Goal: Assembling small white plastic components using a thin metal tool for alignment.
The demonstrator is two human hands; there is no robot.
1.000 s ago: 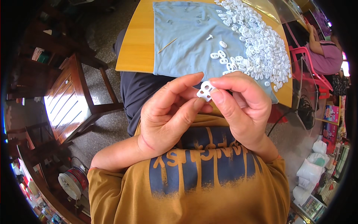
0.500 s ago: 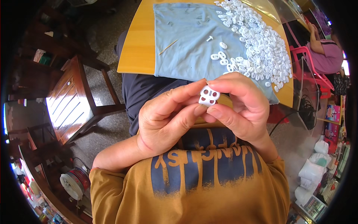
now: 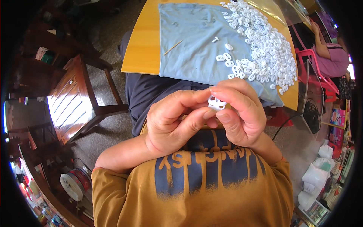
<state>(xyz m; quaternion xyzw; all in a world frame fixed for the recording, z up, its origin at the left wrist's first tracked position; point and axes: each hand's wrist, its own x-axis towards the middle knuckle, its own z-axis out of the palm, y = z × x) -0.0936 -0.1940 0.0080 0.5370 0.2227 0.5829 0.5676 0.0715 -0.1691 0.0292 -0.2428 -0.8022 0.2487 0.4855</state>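
White plastic clip (image 3: 216,103): light, stiff, small, likely slippery. Left hand (image 3: 172,123) and right hand (image 3: 242,113) both pinch it by its edges, fingertips closed tight.

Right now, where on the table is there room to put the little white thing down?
The blue cloth is bare on its left and middle, between the thin wooden stick and the pile of white plastic pieces. The bare yellow table left of the cloth is free too. The right side is crowded with pieces, right up to the table's edge.
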